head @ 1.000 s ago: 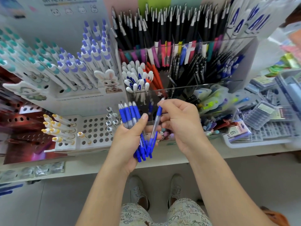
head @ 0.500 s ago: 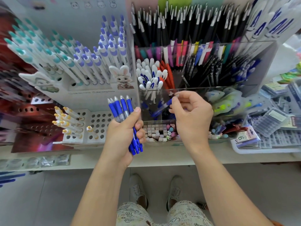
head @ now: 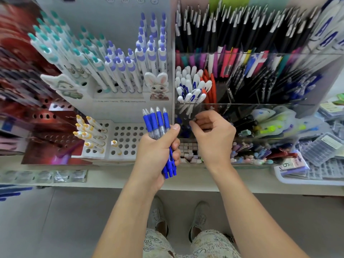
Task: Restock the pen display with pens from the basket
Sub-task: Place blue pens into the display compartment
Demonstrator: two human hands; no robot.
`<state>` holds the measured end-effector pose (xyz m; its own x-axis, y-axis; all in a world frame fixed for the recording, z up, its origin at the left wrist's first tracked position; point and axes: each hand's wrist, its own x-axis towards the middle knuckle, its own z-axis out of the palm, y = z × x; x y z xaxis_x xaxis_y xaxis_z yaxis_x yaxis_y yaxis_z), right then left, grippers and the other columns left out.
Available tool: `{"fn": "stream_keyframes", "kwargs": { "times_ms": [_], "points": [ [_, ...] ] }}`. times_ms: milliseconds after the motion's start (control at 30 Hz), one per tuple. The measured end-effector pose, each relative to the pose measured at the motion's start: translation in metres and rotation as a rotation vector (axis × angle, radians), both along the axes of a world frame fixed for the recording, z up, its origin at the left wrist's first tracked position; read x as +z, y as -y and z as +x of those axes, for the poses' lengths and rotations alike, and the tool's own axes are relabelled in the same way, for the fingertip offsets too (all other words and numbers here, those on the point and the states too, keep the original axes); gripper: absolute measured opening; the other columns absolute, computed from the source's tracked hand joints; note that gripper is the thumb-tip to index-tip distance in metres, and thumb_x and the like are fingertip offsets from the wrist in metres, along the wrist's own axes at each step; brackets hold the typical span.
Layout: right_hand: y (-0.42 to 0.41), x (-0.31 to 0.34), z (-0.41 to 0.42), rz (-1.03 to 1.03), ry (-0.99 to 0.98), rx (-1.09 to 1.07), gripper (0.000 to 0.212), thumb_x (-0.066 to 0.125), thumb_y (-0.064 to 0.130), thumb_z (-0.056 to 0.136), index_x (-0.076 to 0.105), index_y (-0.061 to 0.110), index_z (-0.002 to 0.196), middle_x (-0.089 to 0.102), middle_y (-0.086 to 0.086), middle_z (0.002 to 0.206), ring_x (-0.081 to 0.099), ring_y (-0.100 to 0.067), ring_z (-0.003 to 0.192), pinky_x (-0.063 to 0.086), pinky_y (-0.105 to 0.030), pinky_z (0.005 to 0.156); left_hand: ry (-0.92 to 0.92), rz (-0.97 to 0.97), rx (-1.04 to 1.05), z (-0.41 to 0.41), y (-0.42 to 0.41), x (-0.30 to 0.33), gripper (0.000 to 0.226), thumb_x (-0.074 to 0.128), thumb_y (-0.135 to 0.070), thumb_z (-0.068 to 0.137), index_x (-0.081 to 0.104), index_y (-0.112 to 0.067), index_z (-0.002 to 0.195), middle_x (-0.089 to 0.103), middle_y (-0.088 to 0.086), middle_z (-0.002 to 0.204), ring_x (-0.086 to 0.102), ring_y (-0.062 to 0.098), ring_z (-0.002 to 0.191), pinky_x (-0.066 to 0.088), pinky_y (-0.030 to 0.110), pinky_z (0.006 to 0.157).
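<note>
My left hand (head: 158,151) is shut on a bundle of blue pens (head: 158,123), tips up and clicker ends down, just left of the clear acrylic pen display (head: 260,104). My right hand (head: 212,135) is at the display's front left compartment (head: 183,127), thumb and forefinger pinched on the top end of a single blue pen. That pen's blue body shows dimly through the clear wall, down inside the compartment. The basket is out of view.
White pens (head: 191,86) and red pens (head: 210,86) fill the compartment behind. A white holed rack (head: 128,138) with yellow-capped pens (head: 89,133) stands to the left, with purple and teal pens (head: 119,67) above it. Small erasers (head: 189,151) lie under my right hand. Trays of refills (head: 320,164) sit at the right.
My right hand has carried the single blue pen away from the bundle and lowered it into the front left compartment. My left hand has risen slightly with the bundle.
</note>
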<state>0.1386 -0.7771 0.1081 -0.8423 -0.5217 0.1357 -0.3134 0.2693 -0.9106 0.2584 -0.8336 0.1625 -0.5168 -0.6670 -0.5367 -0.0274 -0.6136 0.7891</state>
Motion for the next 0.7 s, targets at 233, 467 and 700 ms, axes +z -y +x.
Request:
{"fn": "stream_keyframes", "kwargs": {
  "times_ms": [233,467,700],
  "points": [
    [-0.001,0.003,-0.003,0.001,0.033,-0.026,0.019,0.081,0.008,0.081,0.069,0.015,0.095,0.068,0.008,0.075,0.066,-0.008,0.07,0.055,-0.022,0.067,0.033,0.013,-0.068,-0.001,0.002,0.001,0.013,0.067,-0.023,0.094,0.06,-0.012,0.093,0.066,0.005,0.065,0.048,0.013,0.044,0.04,0.022,0.04],
    [-0.023,0.042,-0.004,0.005,0.3,0.046,0.012,0.073,0.025,0.092,0.076,0.016,0.084,0.067,0.009,0.063,0.059,-0.008,0.052,0.047,-0.021,0.052,0.038,-0.024,-0.177,-0.003,0.001,0.001,0.022,0.067,-0.024,0.093,0.066,-0.005,0.106,0.071,0.008,0.073,0.049,0.014,0.045,0.04,0.023,0.041],
    [-0.035,0.047,-0.013,-0.091,0.793,0.321,0.024,0.062,0.023,0.099,0.074,0.003,0.103,0.059,-0.006,0.064,0.044,-0.022,0.049,0.029,-0.028,0.047,0.034,-0.024,-0.389,-0.01,-0.005,0.005,0.025,0.064,-0.024,0.095,0.068,-0.002,0.107,0.069,0.011,0.074,0.045,0.013,0.043,0.038,0.021,0.041]
  ]
}}
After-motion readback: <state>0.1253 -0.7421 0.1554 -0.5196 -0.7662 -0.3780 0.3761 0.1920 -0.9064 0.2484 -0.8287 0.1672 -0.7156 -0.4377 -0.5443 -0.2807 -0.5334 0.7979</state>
